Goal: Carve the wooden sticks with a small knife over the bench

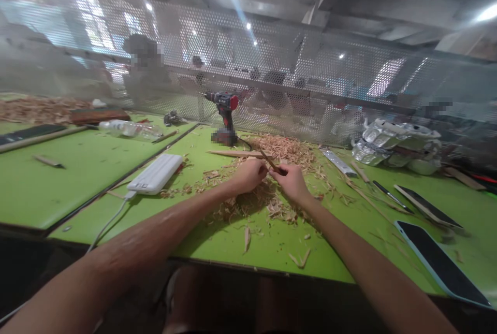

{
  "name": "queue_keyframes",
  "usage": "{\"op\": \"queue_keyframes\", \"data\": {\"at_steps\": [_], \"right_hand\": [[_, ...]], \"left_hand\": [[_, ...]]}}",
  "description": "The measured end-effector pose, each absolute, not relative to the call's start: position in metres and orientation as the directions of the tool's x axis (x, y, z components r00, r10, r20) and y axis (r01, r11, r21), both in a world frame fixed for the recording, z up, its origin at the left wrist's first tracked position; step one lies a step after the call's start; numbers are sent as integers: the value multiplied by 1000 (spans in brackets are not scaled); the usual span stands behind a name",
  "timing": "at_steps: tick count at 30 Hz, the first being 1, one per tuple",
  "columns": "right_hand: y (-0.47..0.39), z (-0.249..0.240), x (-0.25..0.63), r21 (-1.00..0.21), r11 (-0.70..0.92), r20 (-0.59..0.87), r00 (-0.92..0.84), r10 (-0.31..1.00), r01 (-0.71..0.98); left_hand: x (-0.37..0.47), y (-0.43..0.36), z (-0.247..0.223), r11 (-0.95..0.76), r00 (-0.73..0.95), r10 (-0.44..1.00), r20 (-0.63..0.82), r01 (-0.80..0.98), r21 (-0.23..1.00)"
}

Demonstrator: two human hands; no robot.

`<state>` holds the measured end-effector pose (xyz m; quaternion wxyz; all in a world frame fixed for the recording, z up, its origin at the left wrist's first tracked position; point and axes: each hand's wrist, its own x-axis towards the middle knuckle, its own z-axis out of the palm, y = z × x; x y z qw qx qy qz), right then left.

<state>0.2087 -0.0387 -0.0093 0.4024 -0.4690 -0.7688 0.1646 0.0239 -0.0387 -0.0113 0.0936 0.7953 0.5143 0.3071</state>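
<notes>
Over a heap of wood shavings [281, 209], my two hands are close together at the middle of the green bench. My right hand [290, 181] is closed round a thin, dark brown stick-like piece [267, 159], which slants up and to the left out of the fingers. Whether it is a blade or wood, I cannot tell. My left hand [250, 174] is curled shut right beside it, its fingertips near the right fingers; what it grips is hidden. Just behind the hands lies a pale pointed wood strip [236, 153].
A cordless drill [225, 116] stands at the back before a perforated metal screen [240, 59]. A white power bank [156, 173] with a cable lies left. On the right are a phone [438, 264], a dark flat block [429, 205], a pen-like tool [392, 197] and foil-wrapped bundles [396, 143].
</notes>
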Motion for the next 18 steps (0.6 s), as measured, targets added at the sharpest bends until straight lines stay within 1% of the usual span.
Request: {"op": "queue_keyframes", "data": {"at_steps": [7, 14, 18], "right_hand": [[-34, -12, 212, -645, 501, 483, -200, 852, 577], [-36, -13, 210, -652, 485, 471, -190, 862, 583], [-38, -15, 207, -643, 486, 475, -189, 859, 592]], "left_hand": [[25, -35, -15, -509, 325, 845, 426, 733, 451], [22, -33, -16, -508, 312, 838, 447, 747, 430], [24, -37, -11, -464, 286, 864, 414, 772, 435]]}}
